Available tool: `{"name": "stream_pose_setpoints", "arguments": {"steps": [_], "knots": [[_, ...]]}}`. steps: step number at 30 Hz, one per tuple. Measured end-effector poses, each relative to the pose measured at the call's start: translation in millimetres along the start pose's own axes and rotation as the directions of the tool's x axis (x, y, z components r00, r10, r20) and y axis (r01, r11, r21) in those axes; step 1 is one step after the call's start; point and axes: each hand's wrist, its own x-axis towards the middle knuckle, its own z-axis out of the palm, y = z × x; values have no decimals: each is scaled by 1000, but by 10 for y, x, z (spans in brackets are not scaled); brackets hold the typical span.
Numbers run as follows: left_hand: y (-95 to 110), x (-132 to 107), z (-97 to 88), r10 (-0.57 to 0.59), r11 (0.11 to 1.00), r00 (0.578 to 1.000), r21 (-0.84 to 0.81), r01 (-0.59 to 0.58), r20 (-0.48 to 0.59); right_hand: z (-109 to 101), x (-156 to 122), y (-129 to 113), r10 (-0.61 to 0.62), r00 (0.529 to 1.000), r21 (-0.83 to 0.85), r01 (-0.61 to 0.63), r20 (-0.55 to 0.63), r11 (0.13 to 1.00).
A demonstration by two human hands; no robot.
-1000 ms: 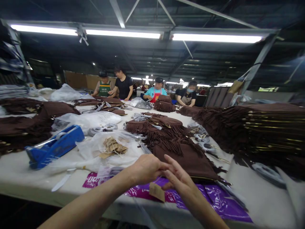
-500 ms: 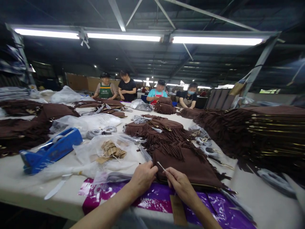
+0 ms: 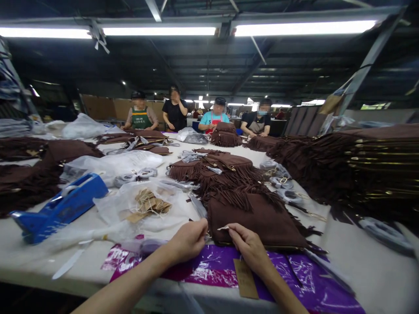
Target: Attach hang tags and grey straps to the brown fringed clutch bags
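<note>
A dark brown fringed bag [image 3: 252, 218] lies flat in front of me, with a zipper along its near edge. At its left near corner my left hand [image 3: 190, 239] is closed, fingers pinched together; what they grip is hidden. Over the bag's near edge, my right hand [image 3: 248, 246] pinches a white string [image 3: 223, 228], its end sticking out to the left. A brown paper hang tag [image 3: 246, 279] dangles below that hand, over purple plastic film [image 3: 294, 279] on the table edge.
Left of my hands are a blue tape dispenser [image 3: 62, 207], a heap of tags [image 3: 152, 203] on clear plastic and a white blade-like strip [image 3: 72, 260]. Brown bags are stacked high at right [image 3: 386, 170]. Several co-workers stand across the table.
My hands have drawn slightly further apart. The string end, slanting up before, now points nearly level toward my left hand. One co-worker has raised a hand to the face. The view has shifted.
</note>
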Motion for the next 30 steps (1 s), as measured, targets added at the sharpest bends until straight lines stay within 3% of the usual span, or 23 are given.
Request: {"name": "stream_pose_setpoints", "arguments": {"steps": [3, 6, 10, 13, 15, 17, 19, 22, 26, 28, 30], "knots": [[90, 13, -94, -64, 997, 997, -45, 66, 51, -15, 4, -30, -16, 999, 12, 15, 40, 1000], [192, -25, -177, -139, 990, 985, 26, 137, 103, -29, 4, -62, -24, 997, 35, 22, 70, 999], [293, -89, -220, -188, 980, 980, 71, 183, 64, -33, -13, -95, -29, 997, 40, 26, 76, 999], [305, -72, -244, -204, 979, 976, -6, 205, 72, -34, -18, -104, -30, 995, 45, 25, 93, 999], [291, -26, -266, -231, 953, 961, -165, 255, 150, -37, -11, -101, -22, 995, 60, 16, 99, 998], [275, 23, -286, -279, 843, 915, -382, 378, 290, -42, 2, -98, -2, 995, 82, -7, 102, 997], [267, 49, -295, -326, 669, 852, -536, 514, 411, -51, 9, -107, 21, 994, 106, -32, 104, 994], [270, 39, -280, -362, 489, 804, -638, 594, 471, -72, -9, -167, 28, 992, 125, -43, 119, 991], [272, 2, -219, -344, 451, 804, -665, 595, 486, -113, -56, -337, -26, 992, 94, 14, 126, 995], [269, -18, -185, -352, 478, 822, -669, 569, 448, -120, -52, -431, -70, 990, 67, 62, 126, 996], [267, -52, -152, -360, 558, 869, -668, 493, 340, -101, -12, -504, -121, 983, 15, 120, 136, 993]]}}
